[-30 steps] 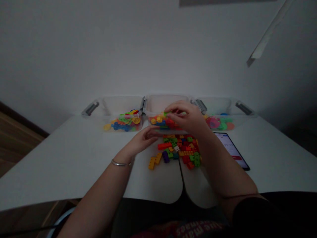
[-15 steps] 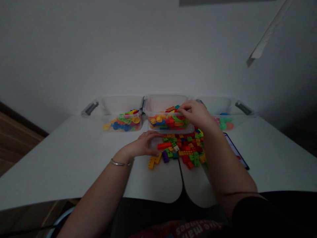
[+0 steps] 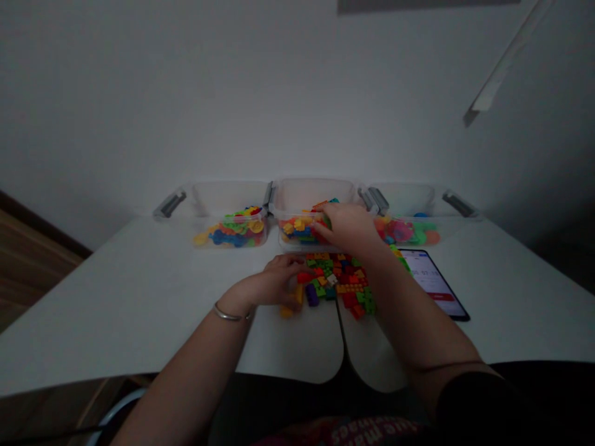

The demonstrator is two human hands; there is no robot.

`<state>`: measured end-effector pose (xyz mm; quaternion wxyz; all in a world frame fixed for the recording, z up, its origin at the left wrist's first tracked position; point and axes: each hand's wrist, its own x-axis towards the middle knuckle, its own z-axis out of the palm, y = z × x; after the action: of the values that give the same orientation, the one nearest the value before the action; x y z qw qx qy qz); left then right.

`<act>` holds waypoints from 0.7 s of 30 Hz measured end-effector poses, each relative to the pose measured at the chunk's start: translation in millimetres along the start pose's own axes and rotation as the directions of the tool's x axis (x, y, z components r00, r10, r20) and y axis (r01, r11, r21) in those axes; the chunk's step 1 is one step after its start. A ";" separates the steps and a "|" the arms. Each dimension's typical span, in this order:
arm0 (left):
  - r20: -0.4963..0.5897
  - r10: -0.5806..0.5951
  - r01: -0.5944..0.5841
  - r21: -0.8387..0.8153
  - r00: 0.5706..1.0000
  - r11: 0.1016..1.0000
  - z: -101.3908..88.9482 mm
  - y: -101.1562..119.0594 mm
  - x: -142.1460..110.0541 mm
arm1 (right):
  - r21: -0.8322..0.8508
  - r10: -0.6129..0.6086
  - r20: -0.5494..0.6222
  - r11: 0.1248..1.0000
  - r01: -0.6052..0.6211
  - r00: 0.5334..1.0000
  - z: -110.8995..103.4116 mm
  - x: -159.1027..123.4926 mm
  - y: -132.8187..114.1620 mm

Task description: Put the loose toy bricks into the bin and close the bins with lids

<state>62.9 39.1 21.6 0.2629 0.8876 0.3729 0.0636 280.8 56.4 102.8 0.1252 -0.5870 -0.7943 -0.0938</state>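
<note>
A spread of colourful toy building bricks [image 3: 353,288] lies on the white table. My left hand [image 3: 279,282] is at its left edge, fingers curved and apart. Its fingertips reach a red brick [image 3: 305,277], and the thumb covers part of a yellow brick [image 3: 299,296]; no firm grip shows. My right hand [image 3: 351,228] is over the front of the middle clear plastic box [image 3: 311,188], thumb and fingers apart, with no held piece visible. Assorted bricks [image 3: 297,226] fill the lower part of that box. The right forearm hides the right side of the spread.
A clear box [image 3: 227,192] of coloured toy pieces stands left of the middle one, another [image 3: 409,193] on the right. A phone [image 3: 439,285] with its screen lit lies right of my forearm. A seam [image 3: 341,328] divides the tabletop; the wall [image 3: 297,93] rises behind.
My right hand has moved left and down from over the middle box's right side to its front. My left hand has shifted slightly, its thumb lowering over the yellow bricks. More of the phone shows.
</note>
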 end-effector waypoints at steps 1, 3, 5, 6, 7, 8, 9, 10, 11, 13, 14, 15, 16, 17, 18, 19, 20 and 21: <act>-0.024 -0.024 0.025 0.034 0.999 0.999 1.4 -0.8 1.1 | -0.003 -0.005 0.003 1.000 0.005 1.000 0.4 0.3 -0.3; -0.066 -0.065 0.070 0.086 0.996 0.994 3.7 -3.8 3.3 | 0.000 -0.010 0.000 1.000 0.010 1.000 1.1 0.7 0.0; -0.085 -0.075 0.083 0.097 0.994 0.992 5.4 -8.2 5.3 | 0.004 -0.011 -0.016 1.000 0.011 1.000 1.8 0.7 0.7; -0.093 -0.072 0.080 0.092 0.993 0.993 6.2 -10.7 6.3 | 0.009 -0.013 -0.027 1.000 0.014 1.000 2.3 0.6 1.1; -0.108 -0.066 0.076 0.086 0.992 0.993 7.0 -13.1 7.3 | 0.018 -0.018 -0.039 1.000 0.019 0.999 2.8 0.4 1.5; -0.130 -0.060 0.071 0.082 0.990 0.994 7.8 -15.4 8.3 | 0.029 -0.027 -0.049 0.999 0.029 0.998 3.4 0.1 1.9; -0.154 -0.051 0.064 0.077 0.987 0.995 8.7 -17.5 9.5 | 0.041 -0.036 -0.059 0.998 0.039 0.998 3.9 -0.2 2.3; -0.175 -0.042 0.055 0.072 0.984 0.996 9.7 -19.3 10.7 | 0.053 -0.043 -0.066 0.997 0.047 0.997 4.3 -0.4 2.6; -0.193 -0.033 0.046 0.064 0.981 0.997 10.6 -20.7 11.9 | 0.063 -0.047 -0.070 0.997 0.052 0.996 4.6 -0.7 2.8; -0.215 -0.020 0.028 0.037 0.976 0.999 11.9 -22.1 14.2 | 0.080 -0.053 -0.069 0.995 0.059 0.996 4.9 -1.1 3.0; -0.224 -0.017 0.021 0.016 0.975 1.000 12.0 -22.1 14.9 | 0.087 -0.054 -0.065 0.994 0.059 0.996 4.8 -1.3 3.0; -0.230 -0.014 0.012 -0.008 0.973 1.000 11.3 -21.9 15.0 | 0.094 -0.052 -0.063 0.994 0.058 0.997 4.6 -1.5 2.9; -0.237 -0.011 0.005 -0.029 0.971 1.000 9.8 -21.5 14.5 | 0.101 -0.052 -0.061 0.993 0.058 0.997 4.4 -1.8 2.9; -0.246 -0.017 0.005 -0.046 0.969 0.999 7.2 -21.1 12.9 | 0.108 -0.051 -0.061 0.993 0.058 0.997 4.2 -2.1 2.9; -0.244 -0.027 0.013 -0.058 0.969 0.998 3.7 -20.9 10.2 | 0.113 -0.052 -0.060 0.992 0.058 0.997 4.1 -2.3 3.1; -0.238 -0.049 0.036 -0.061 0.970 0.998 -0.8 -21.1 6.5 | 0.117 -0.053 -0.058 0.991 0.059 0.997 4.0 -2.6 3.4; -0.224 -0.091 0.079 -0.063 0.970 0.995 -6.0 -21.7 1.7 | 0.120 -0.054 -0.054 0.991 0.060 0.997 4.0 -2.9 3.8; -0.152 -0.121 0.112 -0.070 0.981 0.991 -11.4 -22.8 -3.8 | 0.121 -0.056 -0.047 0.991 0.061 0.997 4.0 -3.2 4.3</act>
<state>42.4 54.5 19.9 0.2633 0.8480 0.4415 0.1290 285.4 56.0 98.0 0.1756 -0.5524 -0.8125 -0.0613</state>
